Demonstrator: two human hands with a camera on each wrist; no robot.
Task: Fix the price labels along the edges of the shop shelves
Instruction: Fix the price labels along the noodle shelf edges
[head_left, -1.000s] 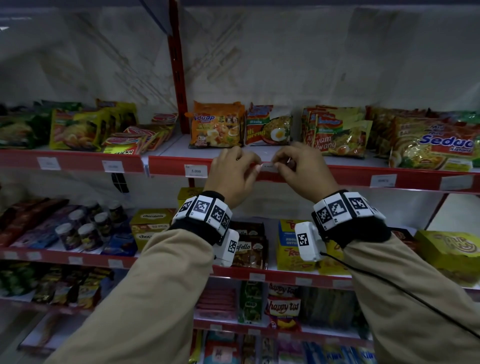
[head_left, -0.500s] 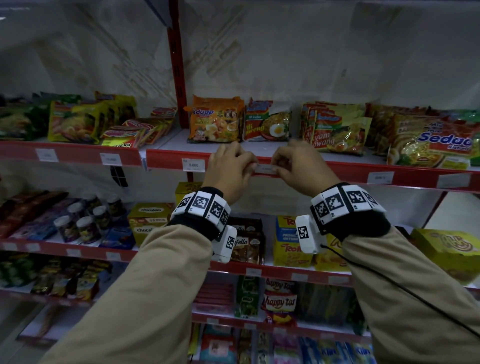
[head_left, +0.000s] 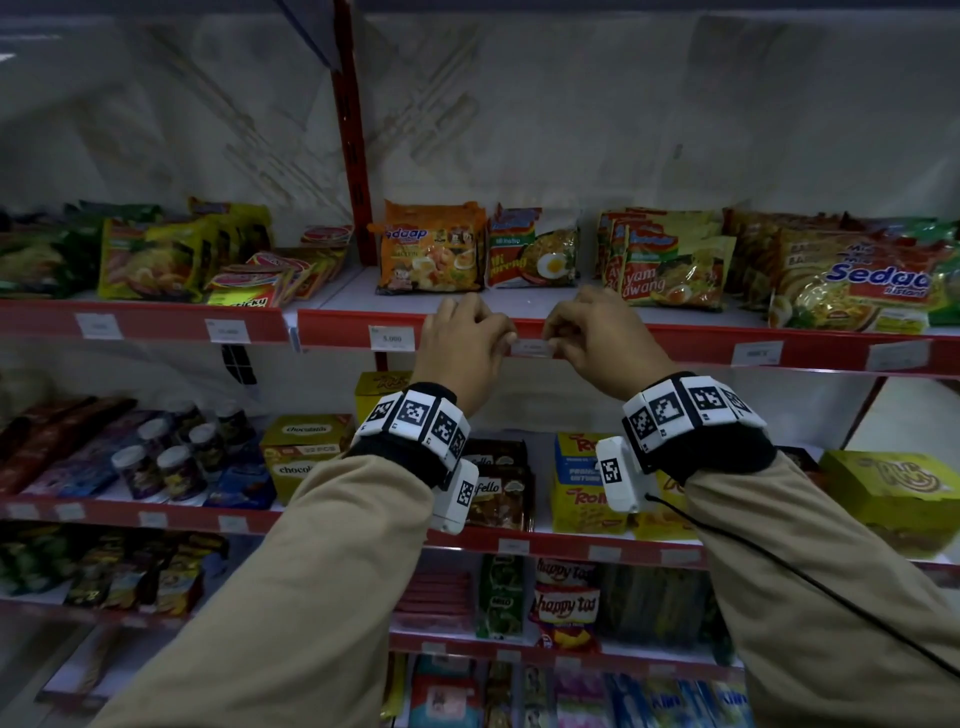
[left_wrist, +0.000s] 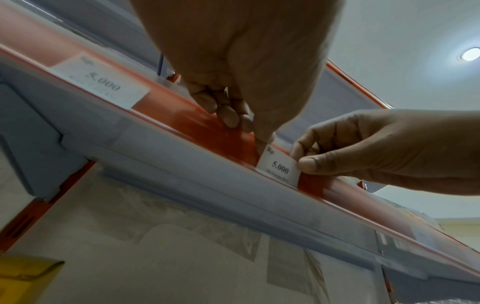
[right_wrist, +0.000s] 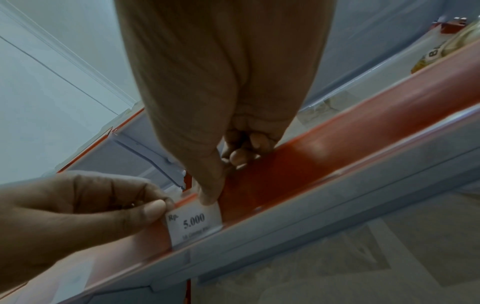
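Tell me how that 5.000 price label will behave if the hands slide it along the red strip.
The price label looks paper-thin, so probably light and floppy. Pinched at both ends by the left hand and right hand, it may buckle if pushed unevenly.

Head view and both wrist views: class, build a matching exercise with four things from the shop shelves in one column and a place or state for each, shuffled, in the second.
Things
1. price label
2. left hand
3. orange Sedaap packet
4. yellow chocolate box

Places or states
A. on the top shelf, beside the red upright
B. pinches the label's left end
C. on the second shelf, left of the arms
D. reads 5.000, sits on the red shelf edge

Pairs: 1-D, 2-B, 3-A, 4-C
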